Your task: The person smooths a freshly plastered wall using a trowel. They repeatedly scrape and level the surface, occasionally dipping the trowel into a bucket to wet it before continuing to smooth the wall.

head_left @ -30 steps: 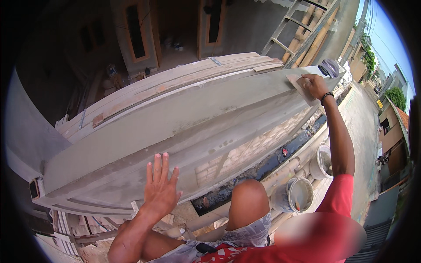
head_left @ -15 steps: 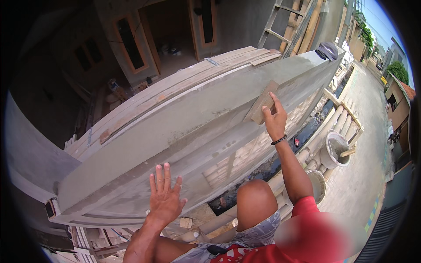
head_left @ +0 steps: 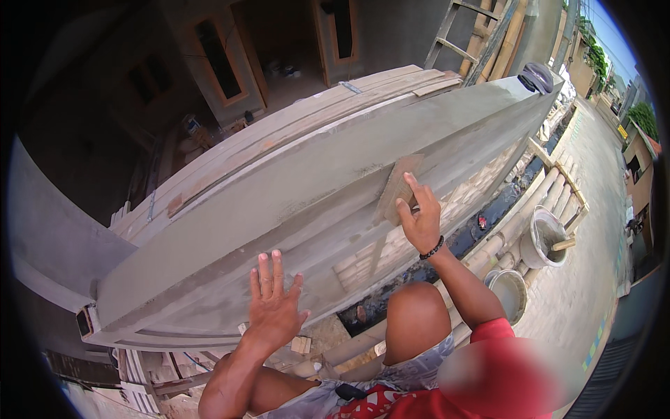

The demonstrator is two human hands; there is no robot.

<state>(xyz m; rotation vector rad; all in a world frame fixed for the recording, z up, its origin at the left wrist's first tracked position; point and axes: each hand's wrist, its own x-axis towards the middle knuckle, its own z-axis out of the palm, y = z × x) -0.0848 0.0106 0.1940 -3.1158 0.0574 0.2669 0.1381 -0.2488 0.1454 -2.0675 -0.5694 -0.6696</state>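
Brown float [head_left: 400, 183], bucket [head_left: 529, 250] of grey mix [head_left: 545, 239]

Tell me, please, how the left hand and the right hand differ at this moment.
The left hand is spread open and holds nothing, while the right hand grips a flat board. The left hand has a bare wrist; the right hand has a dark bracelet at its wrist. The left hand lies nearer the picture's left edge than the right hand. Both are ungloved.
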